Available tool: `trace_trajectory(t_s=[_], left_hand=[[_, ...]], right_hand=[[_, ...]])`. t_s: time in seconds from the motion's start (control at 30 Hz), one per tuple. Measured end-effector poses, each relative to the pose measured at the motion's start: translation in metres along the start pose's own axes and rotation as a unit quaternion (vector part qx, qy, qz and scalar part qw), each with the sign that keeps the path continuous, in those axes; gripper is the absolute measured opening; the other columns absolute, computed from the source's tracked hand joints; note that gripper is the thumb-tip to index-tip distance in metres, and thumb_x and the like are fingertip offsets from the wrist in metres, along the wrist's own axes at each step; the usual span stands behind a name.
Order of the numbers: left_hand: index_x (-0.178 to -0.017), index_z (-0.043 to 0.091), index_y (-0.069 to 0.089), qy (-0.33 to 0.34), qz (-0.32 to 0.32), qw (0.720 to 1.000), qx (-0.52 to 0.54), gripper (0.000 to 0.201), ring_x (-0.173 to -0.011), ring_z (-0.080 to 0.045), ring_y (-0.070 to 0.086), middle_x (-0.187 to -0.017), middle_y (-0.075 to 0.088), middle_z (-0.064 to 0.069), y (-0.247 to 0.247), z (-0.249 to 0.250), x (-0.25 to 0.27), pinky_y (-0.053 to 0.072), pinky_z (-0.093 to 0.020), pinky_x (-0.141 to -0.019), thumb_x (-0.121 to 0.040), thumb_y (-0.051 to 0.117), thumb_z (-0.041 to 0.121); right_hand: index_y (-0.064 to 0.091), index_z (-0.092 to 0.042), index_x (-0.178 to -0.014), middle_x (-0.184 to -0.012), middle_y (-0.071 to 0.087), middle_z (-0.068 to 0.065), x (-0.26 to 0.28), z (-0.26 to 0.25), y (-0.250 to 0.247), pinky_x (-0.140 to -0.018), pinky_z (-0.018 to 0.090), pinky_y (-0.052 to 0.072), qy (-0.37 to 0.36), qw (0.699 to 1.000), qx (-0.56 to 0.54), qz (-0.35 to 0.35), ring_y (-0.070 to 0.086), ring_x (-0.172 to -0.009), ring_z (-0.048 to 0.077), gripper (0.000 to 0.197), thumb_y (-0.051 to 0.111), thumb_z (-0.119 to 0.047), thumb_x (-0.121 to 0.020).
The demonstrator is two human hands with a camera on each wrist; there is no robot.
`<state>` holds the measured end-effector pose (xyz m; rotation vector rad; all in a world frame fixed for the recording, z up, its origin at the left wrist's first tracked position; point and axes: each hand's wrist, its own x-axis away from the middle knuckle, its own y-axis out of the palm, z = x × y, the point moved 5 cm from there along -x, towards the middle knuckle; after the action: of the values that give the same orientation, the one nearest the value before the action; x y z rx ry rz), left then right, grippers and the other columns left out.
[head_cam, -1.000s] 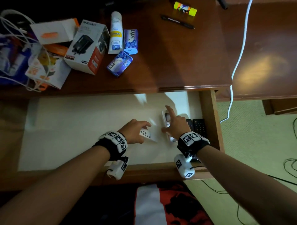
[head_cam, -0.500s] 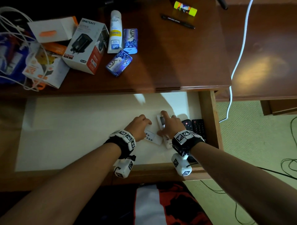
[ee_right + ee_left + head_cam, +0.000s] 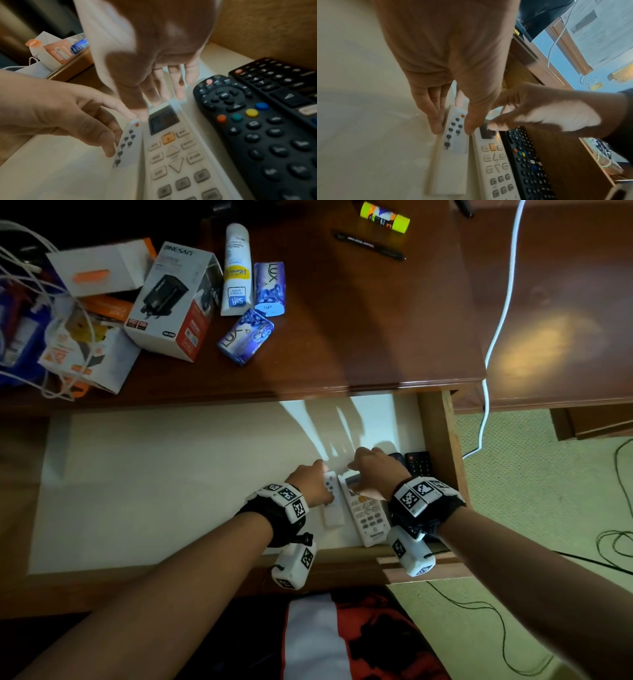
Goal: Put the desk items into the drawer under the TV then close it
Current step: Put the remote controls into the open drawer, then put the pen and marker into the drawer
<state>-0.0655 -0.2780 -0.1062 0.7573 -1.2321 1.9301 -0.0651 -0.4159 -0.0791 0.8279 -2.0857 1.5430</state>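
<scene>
The drawer (image 3: 154, 481) stands pulled out, its pale bottom bare on the left. At its right end, side by side, lie a small white remote (image 3: 332, 501) (image 3: 453, 155) (image 3: 126, 147), a larger white air-conditioner remote (image 3: 368, 515) (image 3: 496, 162) (image 3: 175, 155) and two black remotes (image 3: 419, 463) (image 3: 248, 121). My left hand (image 3: 313, 484) (image 3: 453, 125) pinches the small remote's far end between fingers and thumb. My right hand (image 3: 373, 470) (image 3: 157, 102) holds the far end of the larger white remote, thumb beside its display.
On the desk above lie a charger box (image 3: 174, 302), a white tube (image 3: 236, 268), two Lux soap packs (image 3: 270, 285), a black pen (image 3: 370, 246) and a yellow glue stick (image 3: 385, 216). Boxes and cables (image 3: 68, 320) clutter the left. A white cable (image 3: 496, 330) hangs at the right.
Both hands have shifted slightly right and nearer in the drawer. The small white remote has turned from a slant to lie straight beside the larger white one.
</scene>
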Motion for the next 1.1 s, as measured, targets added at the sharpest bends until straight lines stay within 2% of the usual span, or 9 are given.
trace_trajectory(t_s=[0.13, 0.27, 0.43, 0.53, 0.6, 0.7, 0.87, 1.0, 1.1], left_hand=[[-0.138, 0.012, 0.042, 0.021, -0.064, 0.997, 0.024, 0.071, -0.105, -0.022, 0.062, -0.126, 0.060, -0.011, 0.011, 0.011, 0.005, 0.052, -0.033, -0.089, -0.077, 0.074, 0.029], [-0.120, 0.015, 0.052, 0.048, -0.119, 0.992, 0.012, 0.052, -0.097, -0.018, 0.065, -0.117, 0.065, -0.005, 0.018, 0.017, 0.011, 0.053, -0.035, -0.087, -0.076, 0.075, 0.032], [-0.133, 0.016, 0.045, 0.067, -0.178, 0.981, -0.040, 0.063, -0.104, -0.020, 0.062, -0.124, 0.062, -0.004, 0.020, 0.023, 0.018, 0.048, -0.038, -0.095, -0.080, 0.071, 0.039], [-0.132, 0.016, 0.045, 0.069, -0.195, 0.977, -0.047, 0.059, -0.109, -0.022, 0.060, -0.121, 0.063, -0.004, 0.020, 0.027, 0.021, 0.046, -0.037, -0.097, -0.083, 0.068, 0.039], [-0.138, 0.017, 0.039, 0.067, -0.197, 0.977, -0.049, 0.065, -0.115, -0.022, 0.056, -0.128, 0.060, -0.004, 0.020, 0.028, 0.022, 0.043, -0.035, -0.100, -0.084, 0.066, 0.040], [-0.146, 0.019, 0.028, 0.064, -0.198, 0.977, -0.042, 0.074, -0.119, -0.021, 0.053, -0.132, 0.057, -0.004, 0.021, 0.028, 0.024, 0.040, -0.029, -0.097, -0.086, 0.064, 0.042], [-0.152, 0.022, 0.012, 0.036, -0.203, 0.978, -0.009, 0.088, -0.123, -0.020, 0.051, -0.137, 0.055, -0.001, 0.026, 0.019, 0.020, 0.037, -0.036, -0.107, -0.085, 0.064, 0.046], [-0.148, 0.023, 0.025, 0.034, -0.178, 0.983, 0.014, 0.074, -0.114, -0.018, 0.056, -0.130, 0.059, -0.001, 0.018, 0.014, 0.019, 0.041, -0.034, -0.104, -0.087, 0.061, 0.044], [-0.137, 0.022, 0.046, 0.038, -0.089, 0.995, 0.028, 0.051, -0.113, -0.019, 0.056, -0.129, 0.059, -0.002, -0.002, 0.011, 0.021, 0.043, -0.029, -0.097, -0.091, 0.058, 0.040]], right_hand=[[0.059, -0.012, -0.119, -0.124, 0.051, 0.003, 0.005, 0.009, -0.001, -0.094, 0.039, 0.045, 0.002, 1.000, 0.020, -0.003, 0.042, -0.118, 0.024, 0.035, 0.055, -0.025, -0.087], [0.061, -0.012, -0.118, -0.121, 0.052, 0.003, 0.008, 0.013, -0.004, -0.096, 0.041, 0.043, 0.003, 0.999, 0.041, -0.007, 0.041, -0.120, 0.025, 0.035, 0.054, -0.026, -0.087], [0.065, -0.006, -0.095, -0.107, 0.060, 0.007, 0.010, 0.009, -0.012, -0.093, 0.036, 0.042, 0.008, 0.997, 0.079, 0.017, 0.044, -0.115, 0.026, 0.022, 0.052, -0.023, -0.086], [0.065, -0.005, -0.104, -0.111, 0.060, 0.008, 0.010, 0.004, -0.014, -0.094, 0.037, 0.042, 0.007, 0.998, 0.064, 0.024, 0.047, -0.116, 0.026, 0.027, 0.052, -0.021, -0.087], [0.063, -0.008, -0.113, -0.118, 0.059, 0.009, 0.012, 0.002, -0.013, -0.093, 0.037, 0.044, 0.005, 0.999, 0.041, 0.023, 0.052, -0.114, 0.028, 0.031, 0.052, -0.016, -0.086], [0.064, -0.008, -0.112, -0.118, 0.060, 0.010, 0.012, 0.004, -0.013, -0.086, 0.037, 0.049, 0.017, 1.000, 0.017, 0.016, 0.058, -0.106, 0.030, 0.031, 0.054, -0.015, -0.084], [0.066, -0.012, -0.110, -0.115, 0.063, 0.011, 0.008, 0.009, -0.017, -0.087, 0.037, 0.052, 0.040, 0.999, 0.012, -0.002, 0.061, -0.105, 0.030, 0.031, 0.055, -0.025, -0.085], [0.060, -0.018, -0.121, -0.126, 0.056, 0.010, 0.006, 0.016, -0.021, -0.094, 0.039, 0.049, 0.030, 0.999, 0.003, -0.035, 0.054, -0.116, 0.028, 0.038, 0.054, -0.036, -0.089], [0.058, -0.023, -0.125, -0.127, 0.057, 0.006, 0.002, 0.020, -0.031, -0.093, 0.038, 0.048, 0.008, 0.999, -0.022, -0.031, 0.054, -0.115, 0.025, 0.039, 0.055, -0.039, -0.089]])
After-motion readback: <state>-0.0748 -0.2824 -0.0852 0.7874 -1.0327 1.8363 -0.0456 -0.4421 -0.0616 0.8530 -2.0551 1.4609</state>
